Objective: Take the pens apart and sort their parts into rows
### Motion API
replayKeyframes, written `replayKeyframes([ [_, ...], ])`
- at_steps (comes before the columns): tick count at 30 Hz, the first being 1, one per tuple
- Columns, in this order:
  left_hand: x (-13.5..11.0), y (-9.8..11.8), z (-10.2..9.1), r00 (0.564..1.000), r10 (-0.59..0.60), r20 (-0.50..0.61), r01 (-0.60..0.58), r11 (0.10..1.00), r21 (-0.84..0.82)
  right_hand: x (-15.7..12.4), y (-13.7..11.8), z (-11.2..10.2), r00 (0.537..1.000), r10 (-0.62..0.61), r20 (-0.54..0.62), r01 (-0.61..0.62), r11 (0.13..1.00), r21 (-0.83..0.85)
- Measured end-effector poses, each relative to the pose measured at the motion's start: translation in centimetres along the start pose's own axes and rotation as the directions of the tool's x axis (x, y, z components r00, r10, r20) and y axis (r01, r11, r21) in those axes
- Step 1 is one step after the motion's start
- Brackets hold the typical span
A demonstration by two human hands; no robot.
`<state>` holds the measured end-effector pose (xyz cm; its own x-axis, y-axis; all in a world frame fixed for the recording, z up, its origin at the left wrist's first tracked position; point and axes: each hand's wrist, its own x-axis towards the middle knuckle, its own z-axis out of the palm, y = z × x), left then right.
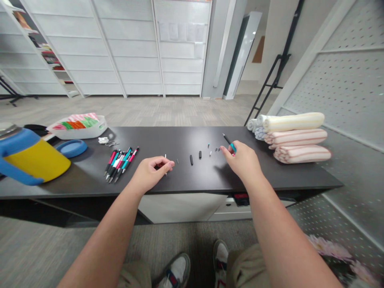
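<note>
Left hand [151,174], palm down with fingers curled, pinches a thin white pen refill [165,165] at mid-table; right hand [241,160] grips a teal-and-black pen barrel [228,141]. Two black pen sections [191,160] and about six tiny parts [210,152] lie between the hands on the black table [168,138]; roughly seven pens [120,165] lie left.

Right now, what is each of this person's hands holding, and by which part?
The left hand pinches a thin pen refill near its middle. The right hand grips a black-and-teal pen barrel by its teal end.
</note>
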<state>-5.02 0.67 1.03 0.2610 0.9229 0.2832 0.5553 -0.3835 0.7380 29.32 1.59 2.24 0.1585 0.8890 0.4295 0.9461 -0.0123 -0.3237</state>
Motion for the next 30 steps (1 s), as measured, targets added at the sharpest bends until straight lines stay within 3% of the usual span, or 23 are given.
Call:
replayKeyframes([
  [2, 0.0, 0.0, 0.0, 1.0, 0.005, -0.022, -0.005, 0.999, -0.032, -0.8, -2.0, 0.4, 0.981, -0.188, 0.054, 0.179, 0.973, 0.144],
  [4, 0.0, 0.1, 0.1, 0.999, 0.007, -0.051, -0.011, 0.998, -0.07, -1.8, -4.2, 1.0, 0.907, -0.394, 0.149, 0.338, 0.892, 0.301],
  [7, -0.1, 0.1, 0.2, 0.996, 0.031, -0.079, -0.039, 0.993, -0.112, -3.3, -6.9, 2.4, 0.819, -0.546, 0.179, 0.453, 0.805, 0.383],
  [12, -0.1, 0.2, 0.3, 0.995, 0.095, -0.039, -0.098, 0.992, -0.084, -4.2, -8.7, 3.8, 0.802, -0.581, 0.14, 0.484, 0.769, 0.419],
  [19, -0.2, 0.2, 0.1, 0.991, 0.134, -0.028, -0.135, 0.99, -0.032, -4.2, -8.5, 3.6, 0.803, -0.58, 0.137, 0.461, 0.75, 0.474],
  [30, -0.3, 0.5, 0.3, 0.988, 0.156, 0.009, -0.156, 0.988, 0.021, -4.2, -8.3, 3.6, 0.74, -0.661, 0.124, 0.512, 0.673, 0.534],
])
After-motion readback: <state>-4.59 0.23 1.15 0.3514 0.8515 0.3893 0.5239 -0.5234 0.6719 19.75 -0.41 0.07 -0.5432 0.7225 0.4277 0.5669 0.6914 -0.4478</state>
